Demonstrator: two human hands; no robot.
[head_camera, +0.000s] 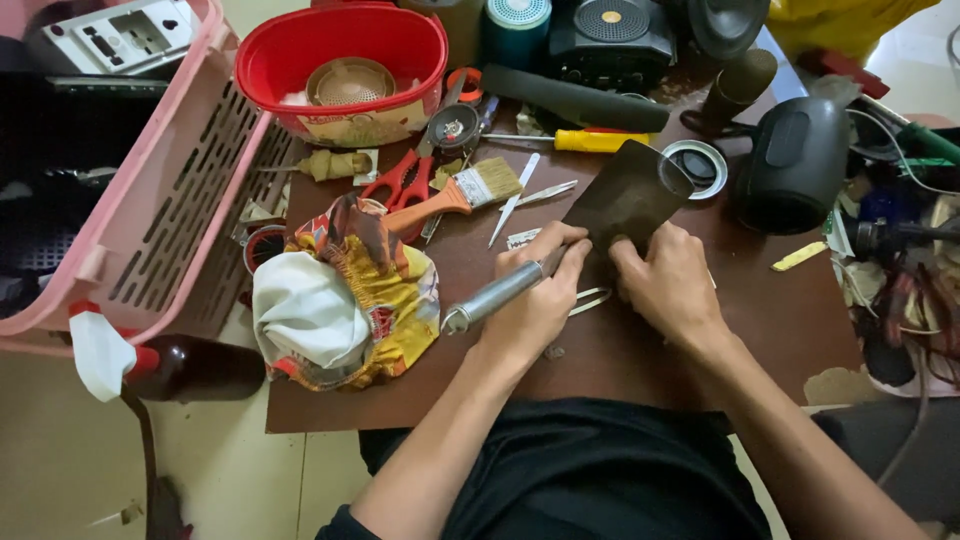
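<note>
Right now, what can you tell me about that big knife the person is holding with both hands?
The cleaver has a broad, dark, dull rectangular blade that looks like worn metal, and a round silvery metal handle ending in a small knob. It lies tilted over the brown table, blade pointing up and away, handle towards the person. The left hand wraps the handle near the blade; the right hand presses its fingers on the blade's lower edge.

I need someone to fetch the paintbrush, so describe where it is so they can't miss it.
Start at the red tub at the table's far edge. Just in front lie red scissors, and the paintbrush rests beside them. Only it has an orange wooden handle and pale flat bristles.
</note>
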